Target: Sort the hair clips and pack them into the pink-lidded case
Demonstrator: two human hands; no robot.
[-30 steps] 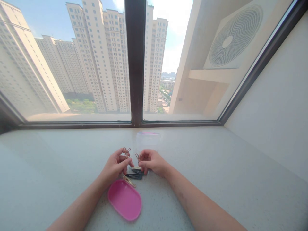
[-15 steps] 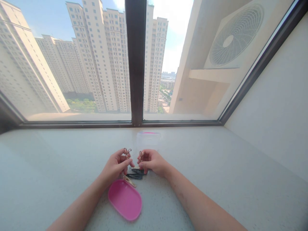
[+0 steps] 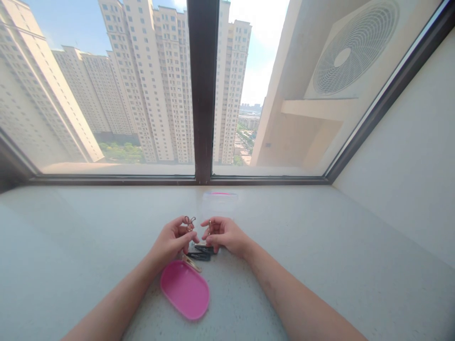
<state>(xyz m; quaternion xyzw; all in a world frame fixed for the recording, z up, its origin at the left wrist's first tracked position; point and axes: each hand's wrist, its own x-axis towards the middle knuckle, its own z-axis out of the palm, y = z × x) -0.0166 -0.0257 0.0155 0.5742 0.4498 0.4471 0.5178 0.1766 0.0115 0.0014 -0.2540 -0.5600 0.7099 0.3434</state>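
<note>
The work looks to be midway: two small bows are up in the hands, while the clips lie loose on the sill [image 3: 320,265]. At the centre of the frame, the left hand [image 3: 175,239] has its fingers clamped on the left bow [image 3: 190,223], whose loops stand in plain view. Across from it, the right hand [image 3: 228,235] pinches the right bow [image 3: 209,227], which shows almost edge-on, so its shape is hard to tell. The hands are near each other but apart, and the bows do not touch.

As for what is done, both bows are off the sill. The black clips [image 3: 199,256] lie together just below the gap between the hands, with a pale clip [image 3: 201,244] partly hidden behind them. A gold clip [image 3: 194,264] lies at the upper edge of the pink dish [image 3: 186,291], lower centre; whether it touches the rim cannot be told. The clear box [image 3: 219,202] stands above the hands, near the window [image 3: 204,118]; its contents cannot be made out.

As for what is left, neither bow is set down yet, and these clips lie outside both dish and box
</note>
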